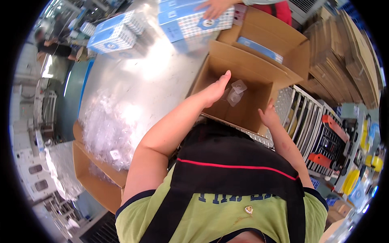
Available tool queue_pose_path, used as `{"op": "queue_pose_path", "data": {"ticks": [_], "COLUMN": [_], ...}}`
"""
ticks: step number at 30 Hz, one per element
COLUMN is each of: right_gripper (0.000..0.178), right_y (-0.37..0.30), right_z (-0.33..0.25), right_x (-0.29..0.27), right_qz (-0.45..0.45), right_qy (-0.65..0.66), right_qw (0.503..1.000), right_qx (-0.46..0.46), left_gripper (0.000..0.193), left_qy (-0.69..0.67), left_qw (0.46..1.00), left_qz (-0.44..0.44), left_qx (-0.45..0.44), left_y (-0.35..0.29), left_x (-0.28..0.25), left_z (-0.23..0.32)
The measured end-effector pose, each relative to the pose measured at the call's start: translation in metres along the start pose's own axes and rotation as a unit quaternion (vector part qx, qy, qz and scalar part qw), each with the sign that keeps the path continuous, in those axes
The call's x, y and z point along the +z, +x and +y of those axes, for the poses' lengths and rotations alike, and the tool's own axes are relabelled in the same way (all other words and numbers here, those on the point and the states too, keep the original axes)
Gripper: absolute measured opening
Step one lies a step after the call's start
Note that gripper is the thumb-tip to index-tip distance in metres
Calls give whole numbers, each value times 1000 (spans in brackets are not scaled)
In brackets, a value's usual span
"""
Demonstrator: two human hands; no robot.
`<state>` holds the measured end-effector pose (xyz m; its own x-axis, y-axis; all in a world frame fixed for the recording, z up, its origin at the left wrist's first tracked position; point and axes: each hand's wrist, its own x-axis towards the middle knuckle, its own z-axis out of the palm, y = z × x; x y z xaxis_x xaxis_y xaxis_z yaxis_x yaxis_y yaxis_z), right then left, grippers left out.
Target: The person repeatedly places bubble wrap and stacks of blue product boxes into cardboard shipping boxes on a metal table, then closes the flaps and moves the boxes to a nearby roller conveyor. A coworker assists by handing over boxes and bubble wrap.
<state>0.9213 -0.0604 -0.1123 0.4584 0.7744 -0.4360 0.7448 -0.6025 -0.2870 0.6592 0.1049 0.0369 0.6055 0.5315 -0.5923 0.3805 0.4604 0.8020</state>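
Observation:
An opened brown cardboard box [243, 67] stands in front of me with its top flaps raised. Two small clear plastic pieces [237, 93] lie inside it, near the middle. My left hand [218, 89] reaches over the box's left side, fingers stretched toward the far wall, beside the plastic pieces. At the right wall is my right hand [269, 115], its thumb and fingers apart. I see nothing held in either hand; whether they press on the walls, I cannot tell.
A second carton [279, 30] with a blue box [259, 49] inside stands beyond. Across the metal table [170, 69], another person's hand [214, 8] rests on blue-and-white boxes [182, 22]. Clear plastic pieces [107, 133] pile up at left. Flattened cardboard [336, 56] and a roller conveyor [306, 117] are right.

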Motion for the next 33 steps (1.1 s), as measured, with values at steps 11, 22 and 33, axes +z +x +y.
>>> {"op": "queue_pose_path", "data": {"ticks": [11,22,33], "right_gripper": [90,86,91], "right_y": [-17,-12,18], "right_z": [-15,-8,53], "right_x": [-21,-11,16], "right_qz": [-50,53,35], "right_qy": [13,-23,-133], "right_qw": [998,998,987], "right_qx": [42,-11,-80], "left_gripper": [9,46,50], "left_qy": [296,313,331], "left_qw": [472,104,262], "left_qz": [425,59,428], "left_qx": [713,942,799], "left_y": [-156,-314,-281], "left_x": [3,58,-139], "left_z": [67,111,68]}}
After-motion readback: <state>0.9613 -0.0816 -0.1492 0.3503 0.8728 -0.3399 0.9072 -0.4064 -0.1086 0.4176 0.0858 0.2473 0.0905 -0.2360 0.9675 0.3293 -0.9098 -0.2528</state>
